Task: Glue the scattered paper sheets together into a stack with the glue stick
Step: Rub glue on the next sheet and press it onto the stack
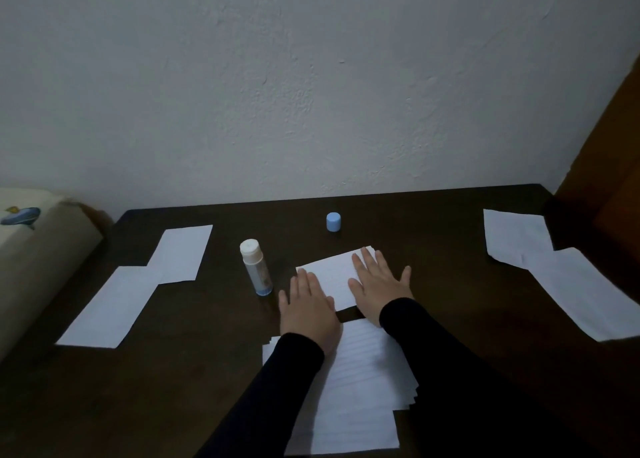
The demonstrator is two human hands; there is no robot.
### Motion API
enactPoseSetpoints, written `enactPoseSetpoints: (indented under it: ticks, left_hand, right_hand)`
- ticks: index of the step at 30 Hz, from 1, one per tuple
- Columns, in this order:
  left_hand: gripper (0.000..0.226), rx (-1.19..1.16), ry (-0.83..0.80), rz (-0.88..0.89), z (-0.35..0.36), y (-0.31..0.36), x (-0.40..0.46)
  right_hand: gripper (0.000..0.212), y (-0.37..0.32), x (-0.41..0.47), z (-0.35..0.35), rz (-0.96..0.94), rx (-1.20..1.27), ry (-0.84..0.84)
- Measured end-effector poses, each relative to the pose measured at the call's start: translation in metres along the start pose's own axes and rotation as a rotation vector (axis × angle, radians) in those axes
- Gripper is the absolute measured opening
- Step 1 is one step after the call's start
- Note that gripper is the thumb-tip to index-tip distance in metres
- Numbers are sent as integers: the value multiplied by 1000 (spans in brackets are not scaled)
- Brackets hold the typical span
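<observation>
On the desk (194, 371) we see two loose sheets (138, 281) at far left, then the uncapped glue stick (255, 271) standing. Our left hand (308, 310) and right hand (379, 286) lie flat, fingers spread, gripping nothing, pressing a small paper stack (334, 274). More sheets (561, 270) lie far right.

White sheets (332, 277); blue cap (333, 221); dark brown table (173, 371); black sleeves (436, 346).

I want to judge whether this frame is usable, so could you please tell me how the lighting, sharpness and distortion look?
Head view: dim, flat light with a bluish cast and no glare; the dark table swallows shadow detail while the sheets stay readable; slightly soft throughout, and the hands show no motion smear; wide-angle bending curves the table's far edge and stretches the right-hand sheets.
</observation>
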State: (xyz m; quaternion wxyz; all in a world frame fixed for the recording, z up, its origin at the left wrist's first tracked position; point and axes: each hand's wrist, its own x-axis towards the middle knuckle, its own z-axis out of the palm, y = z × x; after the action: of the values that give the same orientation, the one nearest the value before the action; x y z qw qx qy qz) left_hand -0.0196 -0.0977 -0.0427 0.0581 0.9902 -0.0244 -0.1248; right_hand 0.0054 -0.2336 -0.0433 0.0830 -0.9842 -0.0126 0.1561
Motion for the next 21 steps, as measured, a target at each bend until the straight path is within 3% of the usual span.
enactPoseSetpoints:
  ticks: [4, 10, 14, 21]
  left_hand:
    - [58, 77, 34, 100, -5, -8, -1]
    - [54, 41, -19, 220, -8, -7, 16]
    - [59, 20, -10, 146, -6, 0, 28]
    - [74, -30, -28, -114, -1, 12, 21]
  right_hand:
    - [53, 3, -10, -2, -66, -33, -74]
    - [51, 11, 4, -5, -142, -82, -57]
    - [52, 10, 13, -5, -100, -27, -8]
    - [75, 5, 9, -1, 67, 8, 50]
